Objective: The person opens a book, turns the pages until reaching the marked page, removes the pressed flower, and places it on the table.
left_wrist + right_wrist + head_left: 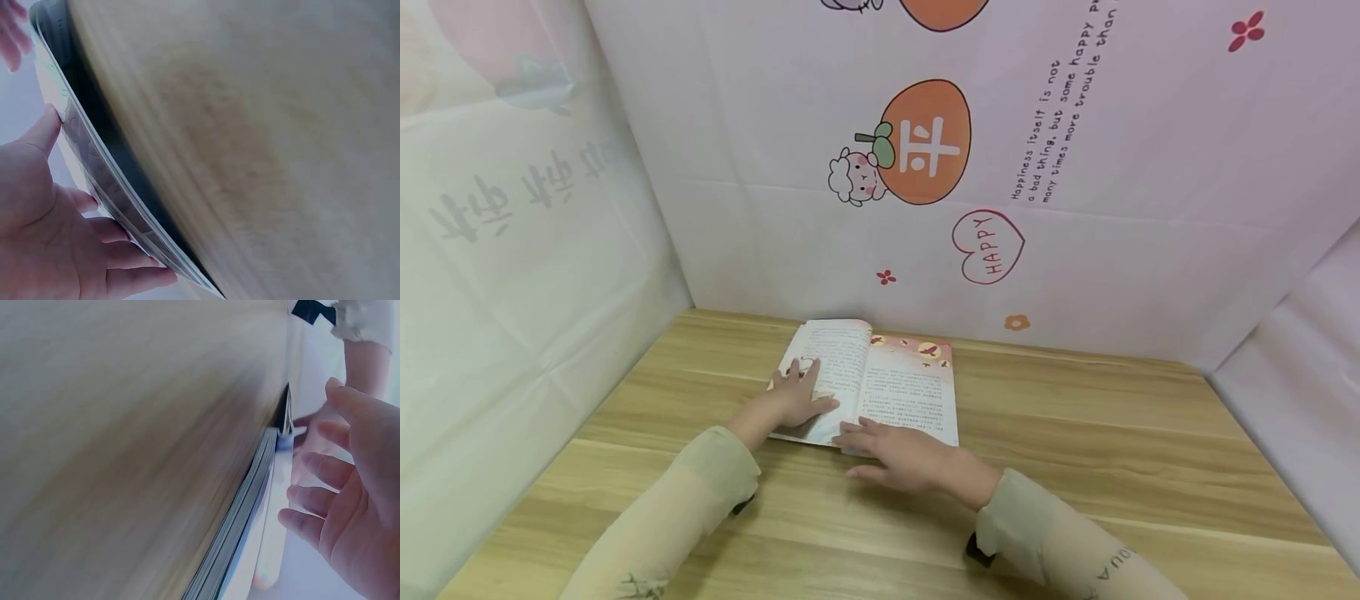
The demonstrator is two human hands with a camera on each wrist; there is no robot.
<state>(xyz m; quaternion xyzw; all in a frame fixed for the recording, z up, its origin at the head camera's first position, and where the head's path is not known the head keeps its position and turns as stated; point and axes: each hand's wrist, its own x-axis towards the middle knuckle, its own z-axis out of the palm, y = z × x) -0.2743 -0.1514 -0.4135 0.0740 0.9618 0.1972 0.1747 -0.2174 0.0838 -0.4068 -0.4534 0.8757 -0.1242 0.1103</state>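
An open book [902, 387] lies on the wooden table, with printed text and coloured pictures on its pages. My left hand [793, 395] rests on the left page, its fingers spread. In the left wrist view that hand's thumb and fingertips [139, 275] touch the page near the book's edge [125, 187]. Over the lower middle of the book is my right hand [898, 454], its fingers reaching toward the centre fold. The right wrist view shows this hand [356, 487] with loosely bent fingers beside the book's page edges [240, 531], holding nothing.
The wooden table [1075, 433] extends to both sides of the book. Behind it hangs a white printed cloth [775, 233] with cartoon figures and lettering. Further cloth [527, 275] hangs along the left side, and more white cloth [1300, 358] along the right.
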